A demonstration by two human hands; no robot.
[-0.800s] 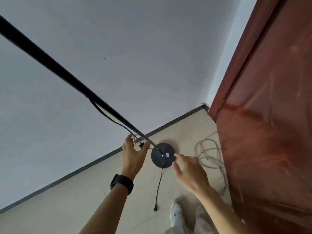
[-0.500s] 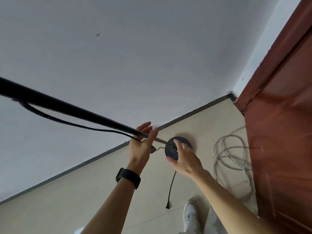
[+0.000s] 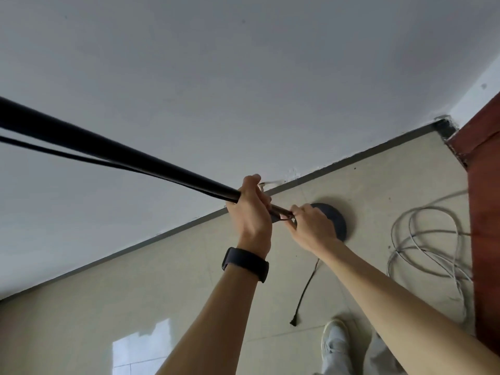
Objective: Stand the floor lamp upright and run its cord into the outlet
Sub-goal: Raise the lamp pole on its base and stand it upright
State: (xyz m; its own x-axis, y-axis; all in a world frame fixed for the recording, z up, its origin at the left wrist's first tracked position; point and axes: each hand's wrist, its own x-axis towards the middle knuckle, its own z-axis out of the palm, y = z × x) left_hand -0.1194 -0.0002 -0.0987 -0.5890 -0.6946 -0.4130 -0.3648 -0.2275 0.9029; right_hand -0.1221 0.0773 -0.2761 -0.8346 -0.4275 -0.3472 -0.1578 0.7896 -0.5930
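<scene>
The floor lamp's black pole [image 3: 113, 152] runs from the left edge down to its round dark base [image 3: 336, 221] on the beige floor near the wall. My left hand [image 3: 251, 209], with a black wristband, is wrapped around the lower pole. My right hand [image 3: 311, 226] pinches the pole or the cord just above the base and covers part of it. The lamp's black cord [image 3: 59, 152] hangs along the pole; a loose length [image 3: 305, 290] trails over the floor and ends in a small dark tip. No outlet is in view.
A coil of grey cable [image 3: 430, 244] lies on the floor to the right, against a red-brown door [image 3: 487, 212]. A grey wall [image 3: 243, 77] with a dark baseboard [image 3: 108, 258] stands behind the lamp. My white shoe [image 3: 335, 345] is at the bottom.
My left hand has closed around the pole. My right hand has slid from the base's top onto the pole's foot. The view has dropped closer to the floor.
</scene>
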